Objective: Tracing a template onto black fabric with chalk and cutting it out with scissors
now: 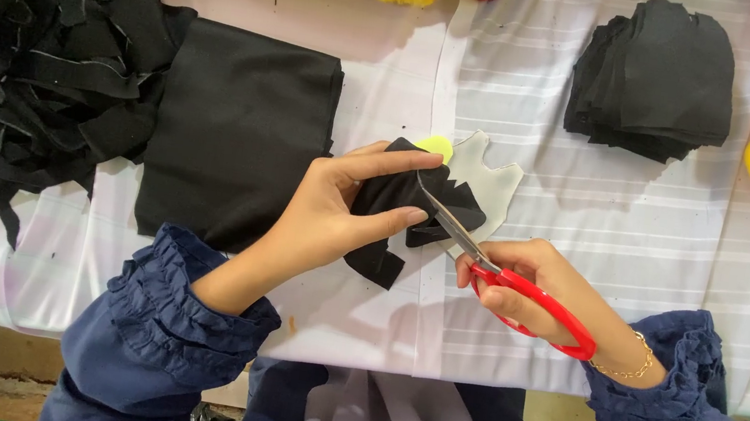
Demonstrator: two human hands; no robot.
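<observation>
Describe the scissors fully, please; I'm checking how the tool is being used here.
The scissors have glossy red plastic loop handles and slim grey metal blades. The right hand holds them, fingers through the loops, above the white striped cloth. They lie tilted, blades pointing up and left, slightly parted, their tips biting into the small black fabric piece that the left hand pinches in front of a pale template.
</observation>
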